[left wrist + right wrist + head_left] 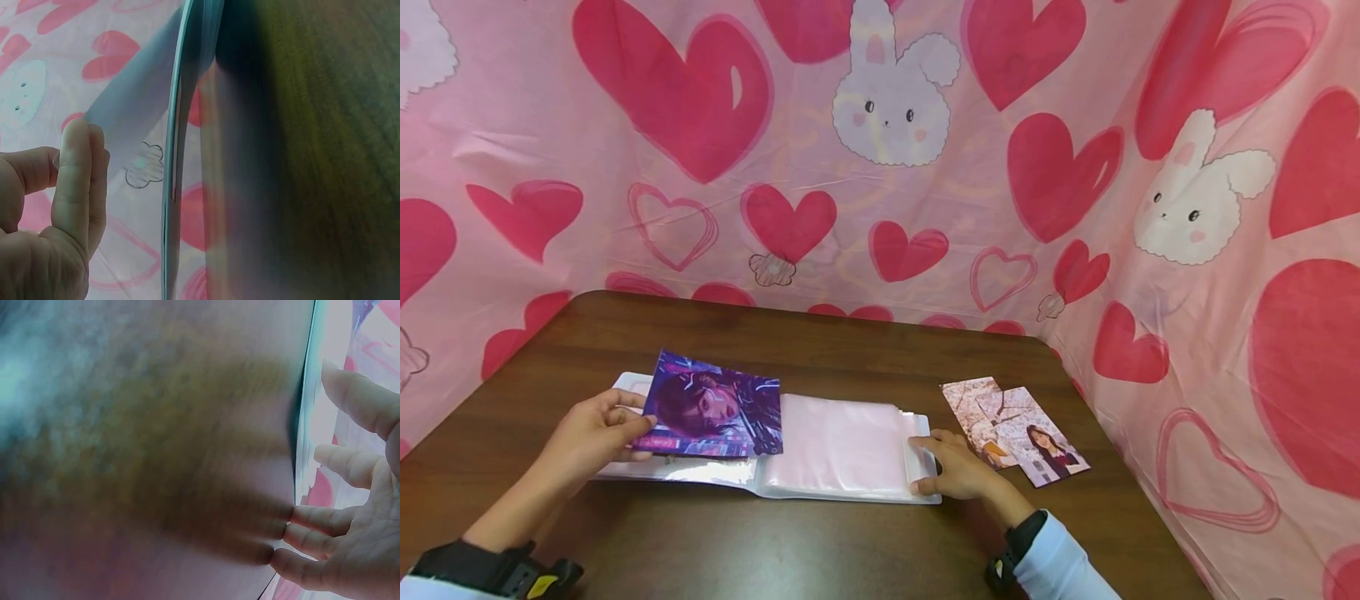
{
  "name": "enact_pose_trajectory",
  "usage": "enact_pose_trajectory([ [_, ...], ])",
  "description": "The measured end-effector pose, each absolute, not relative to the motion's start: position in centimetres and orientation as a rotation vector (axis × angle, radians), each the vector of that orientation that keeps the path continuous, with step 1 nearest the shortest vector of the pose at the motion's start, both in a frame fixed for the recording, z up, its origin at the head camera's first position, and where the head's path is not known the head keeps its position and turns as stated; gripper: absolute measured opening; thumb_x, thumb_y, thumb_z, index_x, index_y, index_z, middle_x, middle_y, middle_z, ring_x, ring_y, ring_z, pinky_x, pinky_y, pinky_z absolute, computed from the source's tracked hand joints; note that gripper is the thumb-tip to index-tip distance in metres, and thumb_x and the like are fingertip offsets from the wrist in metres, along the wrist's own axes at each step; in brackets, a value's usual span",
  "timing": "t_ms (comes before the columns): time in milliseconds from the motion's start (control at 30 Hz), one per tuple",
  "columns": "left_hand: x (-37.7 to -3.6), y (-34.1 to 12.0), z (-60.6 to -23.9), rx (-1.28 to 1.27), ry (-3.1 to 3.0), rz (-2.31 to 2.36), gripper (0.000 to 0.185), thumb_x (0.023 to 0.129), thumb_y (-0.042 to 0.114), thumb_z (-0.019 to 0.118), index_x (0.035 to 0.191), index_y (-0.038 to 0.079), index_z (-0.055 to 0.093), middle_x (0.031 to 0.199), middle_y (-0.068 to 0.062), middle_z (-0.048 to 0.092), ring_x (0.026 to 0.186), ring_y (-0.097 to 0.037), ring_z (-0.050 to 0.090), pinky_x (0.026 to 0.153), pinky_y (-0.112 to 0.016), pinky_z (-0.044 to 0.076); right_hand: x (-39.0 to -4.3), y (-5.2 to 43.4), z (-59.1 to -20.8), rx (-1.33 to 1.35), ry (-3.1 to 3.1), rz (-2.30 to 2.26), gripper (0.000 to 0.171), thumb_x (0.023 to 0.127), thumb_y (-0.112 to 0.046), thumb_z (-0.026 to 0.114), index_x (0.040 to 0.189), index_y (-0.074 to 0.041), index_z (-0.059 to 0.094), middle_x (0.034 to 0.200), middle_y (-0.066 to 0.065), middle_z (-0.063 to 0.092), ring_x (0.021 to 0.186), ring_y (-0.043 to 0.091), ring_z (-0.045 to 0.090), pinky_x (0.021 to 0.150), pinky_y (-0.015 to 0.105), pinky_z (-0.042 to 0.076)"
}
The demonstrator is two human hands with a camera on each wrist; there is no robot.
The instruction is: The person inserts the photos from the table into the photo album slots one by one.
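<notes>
- purple-blue photo print (pixel 718 408): over the left half of an open photo album (pixel 677 472), sticking up past its back edge. loose or inside a clear pocket: can't tell.
- left hand (pixel 597 432): pinching the print's left edge, thumb against fingers.
- pale pink page (pixel 838 446): right half of the album, glossy, lying roughly flat.
- right hand (pixel 957 468): not gripping; thumb and fingertips spread, resting at the album's right end.
- risk: print could crease or bend if pinched hard at one edge only; the far side looks unsupported by a hand.
- risk: if the right hand lifts off, the album could slide or the pages spring up. slick plastic and a smooth table would be the cause, i'd guess.
- risk: right forearm sits close to two cherry-blossom prints; a sweep outward could knock them.
- those two: portrait print (pixel 1048 442) overlapping the blossom print (pixel 966 408), right of the album, apart from it.
- surface: dark brown wood-grain tabletop (pixel 760 554), rounded far corners, soft glare near the front.
- room: pink backdrop (pixel 853 196) behind and to the right, printed with red hearts (pixel 673 92) and white rabbits (pixel 891 121); lightly creased.
- black wrist straps (pixel 471 569), pale blue cuffs (pixel 1063 562).
</notes>
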State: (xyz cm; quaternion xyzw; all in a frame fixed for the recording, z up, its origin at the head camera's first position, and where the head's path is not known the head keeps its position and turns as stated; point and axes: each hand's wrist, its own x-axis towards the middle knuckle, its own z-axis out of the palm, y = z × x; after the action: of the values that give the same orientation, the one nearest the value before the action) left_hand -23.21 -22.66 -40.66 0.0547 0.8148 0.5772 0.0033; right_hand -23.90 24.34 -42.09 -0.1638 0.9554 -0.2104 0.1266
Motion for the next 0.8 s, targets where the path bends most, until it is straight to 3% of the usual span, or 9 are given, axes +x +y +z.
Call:
enact_pose_trajectory([
  [267, -23.07, -22.76, -40.88, 0.195, 2.557, 1.765, 0.032, 0.090, 0.006, 0.060, 0.108, -0.015, 0.045, 0.072, -0.013, 0.063, 0.059, -0.020, 0.062, 0.054, -0.032, 0.054, -23.94, 24.41, -42.24, -0.483, 2.789, -0.617, 0.068, 0.075, -0.033, 0.077, 0.132, -0.009, 0.051, 0.135, 0.027, 0.037, 0.120, 0.044, 0.033, 0.093, 0.063, 0.030],
  [800, -23.03, -23.65, -41.09, 0.182, 2.418, 1.750, 0.035, 0.088, 0.002, 0.060, 0.109, -0.018, 0.041, 0.075, -0.013, 0.063, 0.057, -0.021, 0.061, 0.055, -0.034, 0.054, -23.88, 24.50, -42.30, -0.495, 2.786, -0.623, 0.068, 0.075, -0.035, 0.076, 0.132, -0.007, 0.050, 0.134, 0.028, 0.037, 0.118, 0.045, 0.033, 0.092, 0.064, 0.031],
])
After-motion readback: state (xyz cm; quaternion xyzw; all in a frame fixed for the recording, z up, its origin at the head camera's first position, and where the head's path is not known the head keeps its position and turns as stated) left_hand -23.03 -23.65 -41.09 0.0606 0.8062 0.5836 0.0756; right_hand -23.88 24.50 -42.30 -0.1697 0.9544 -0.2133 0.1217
